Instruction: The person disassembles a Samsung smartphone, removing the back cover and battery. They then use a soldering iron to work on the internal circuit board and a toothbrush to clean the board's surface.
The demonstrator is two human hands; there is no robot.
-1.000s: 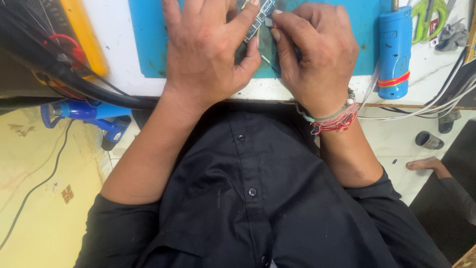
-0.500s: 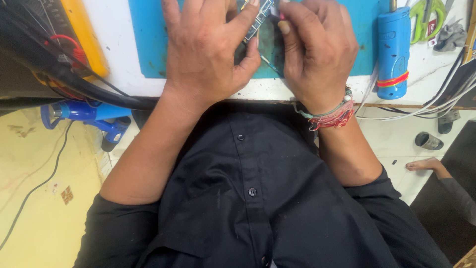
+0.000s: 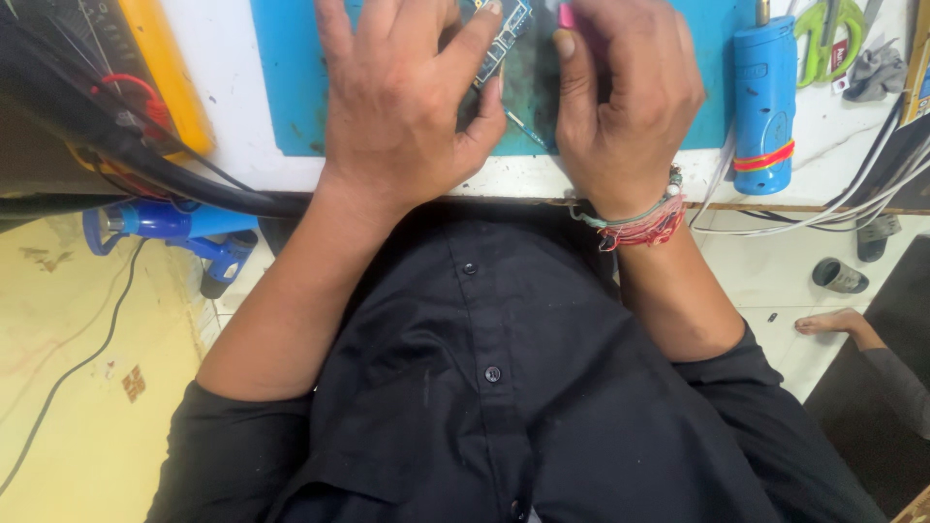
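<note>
Left hand: left hand (image 3: pixel 402 102) spread flat on the teal mat (image 3: pixel 291 87), thumb and forefinger pinching the small circuit board (image 3: pixel 504 39) at 12 o'clock.
Right hand: right hand (image 3: pixel 625 97) curled tight around a pink-tipped tool (image 3: pixel 566 15), touching the board's right edge.
Around: blue cylindrical tool (image 3: pixel 763 102) at 2 o'clock on the white counter (image 3: pixel 242 155); green scissors (image 3: pixel 823 29) beyond; yellow meter (image 3: pixel 165 73) at 10 o'clock, black cables (image 3: pixel 126 145) crossing it.
Hidden: board mostly covered by fingers, top cut off.
Textures: mat scuffed; beaded thread bracelet (image 3: pixel 644 221) at the wrist.
</note>
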